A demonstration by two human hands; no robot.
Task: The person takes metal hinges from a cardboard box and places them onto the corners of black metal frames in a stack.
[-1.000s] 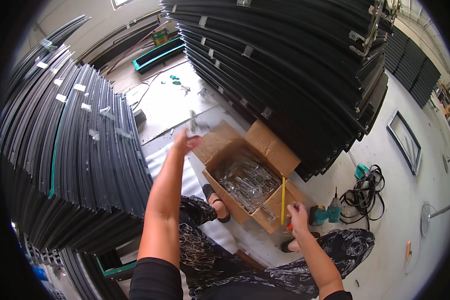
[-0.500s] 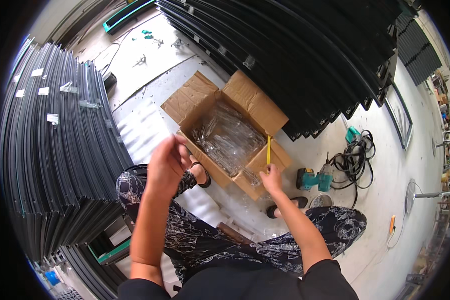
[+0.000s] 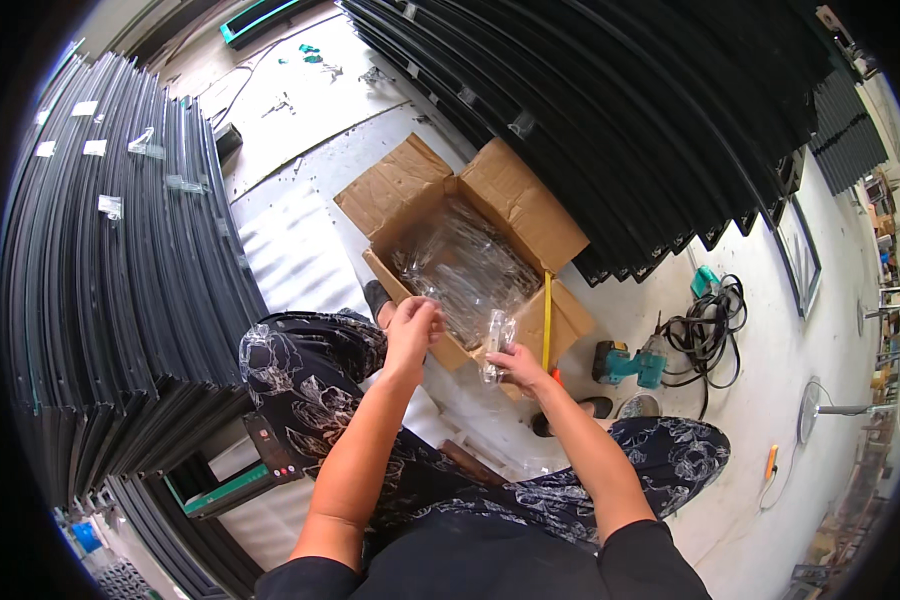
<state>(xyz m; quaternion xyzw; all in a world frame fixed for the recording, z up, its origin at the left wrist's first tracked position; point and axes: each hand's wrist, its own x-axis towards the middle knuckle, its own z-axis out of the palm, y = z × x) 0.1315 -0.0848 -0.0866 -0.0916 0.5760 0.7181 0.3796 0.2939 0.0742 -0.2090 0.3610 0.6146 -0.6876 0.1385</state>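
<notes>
Item: slim clear-wrapped packet [image 3: 499,335]. Position: in the right hand [image 3: 515,366], seen against the near edge of the open cardboard box [image 3: 520,208]; height above that edge cannot be told.

Relation: packet lies left of the right hand's palm and to the right of the left hand [image 3: 413,328], with a gap between packet and left hand. Long axis runs near to far, far end leaning slightly right. Nearer hand: the right, in contact.

Grip, right: thumb and fingers closed on the packet's near half, far half projecting free. Grip, left: fingers curled beside the box's left wall, apart from the packet; whether anything is pinched cannot be told.

Appearance: narrow, straight-sided, silvery-grey under glossy, crinkled transparent film; contents not legible through glare. Similar wrapped pieces [image 3: 465,262] fill the box, jumbled.

Adjacent: yellow strip [image 3: 547,318], right of the packet.
</notes>
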